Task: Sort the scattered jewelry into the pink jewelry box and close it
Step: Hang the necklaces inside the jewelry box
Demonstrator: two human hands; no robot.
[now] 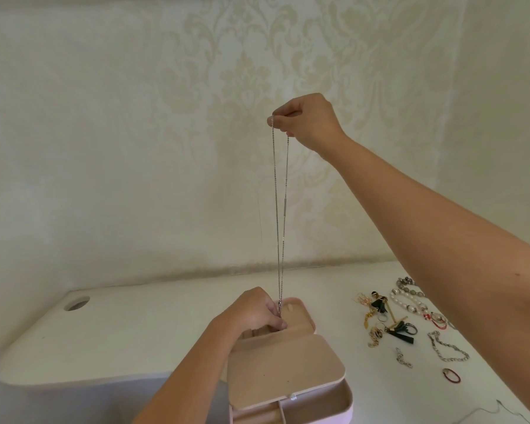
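Observation:
My right hand [306, 122] is raised high above the table and pinches the top of a long silver chain necklace [280, 209]. The chain hangs straight down to the pink jewelry box [288, 362]. My left hand [254, 310] pinches the chain's lower end just over the box's upper compartment. The box stands open, its beige lid tilted toward me and a lower drawer pulled out at the front. Scattered jewelry [407, 322] lies on the table to the right of the box, under my right forearm.
The white table [120, 338] has a round cable hole [77, 302] at its far left and meets a patterned wall behind. Among the loose pieces are a pearl bracelet [406, 302], a silver link bracelet [447, 350], a short chain [404, 358] and a red ring [451, 375].

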